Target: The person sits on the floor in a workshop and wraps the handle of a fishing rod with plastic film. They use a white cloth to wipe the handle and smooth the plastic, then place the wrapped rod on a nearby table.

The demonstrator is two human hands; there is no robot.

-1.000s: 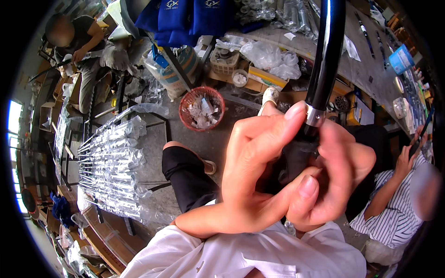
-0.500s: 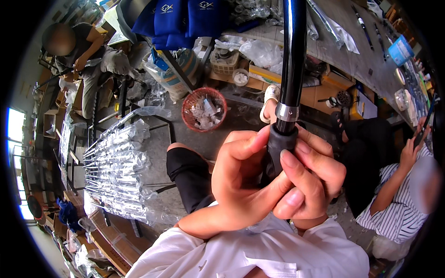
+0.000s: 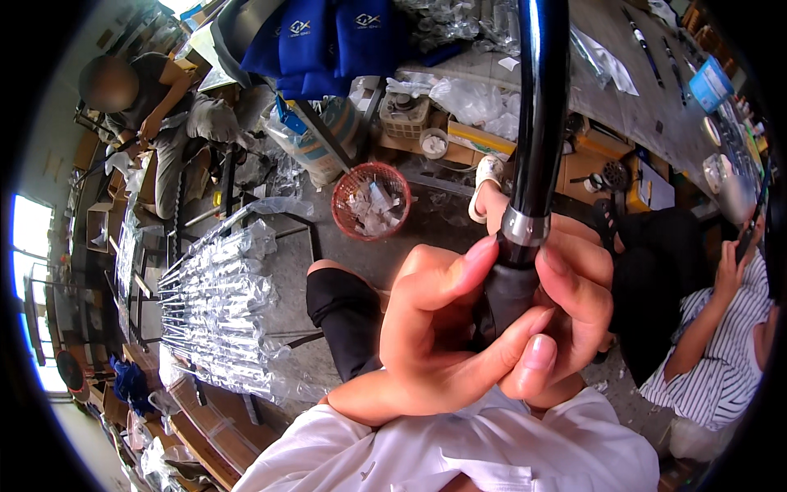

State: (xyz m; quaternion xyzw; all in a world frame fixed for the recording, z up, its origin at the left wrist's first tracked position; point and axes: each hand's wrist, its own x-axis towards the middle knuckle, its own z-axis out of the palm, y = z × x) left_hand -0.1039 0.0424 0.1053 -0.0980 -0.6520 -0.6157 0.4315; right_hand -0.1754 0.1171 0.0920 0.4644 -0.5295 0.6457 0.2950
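Observation:
A glossy black fishing rod (image 3: 543,107) stands upright in front of me, its upper end out of view. Near its lower end sits a silver metal collar (image 3: 525,227), with a black rubber butt cap (image 3: 510,293) below it. From the left side my left hand (image 3: 438,328) grips the cap, a fingertip pressed close under the collar. Curled round the cap's other side is my right hand (image 3: 570,303), its fingertips against the rubber. Both hands are closed, and the cap's bottom is hidden among the fingers.
Plastic-wrapped rods (image 3: 221,312) lie on a rack at left. A red basket (image 3: 371,201) of scraps stands on the floor ahead, before a workbench (image 3: 615,90). One person (image 3: 156,107) sits far left; another in a striped shirt (image 3: 709,344) is close at right.
The rod and both hands sit a little further right and lower in the picture, and the surroundings have shifted right too. My right fingers have changed their placing on the rubber cap.

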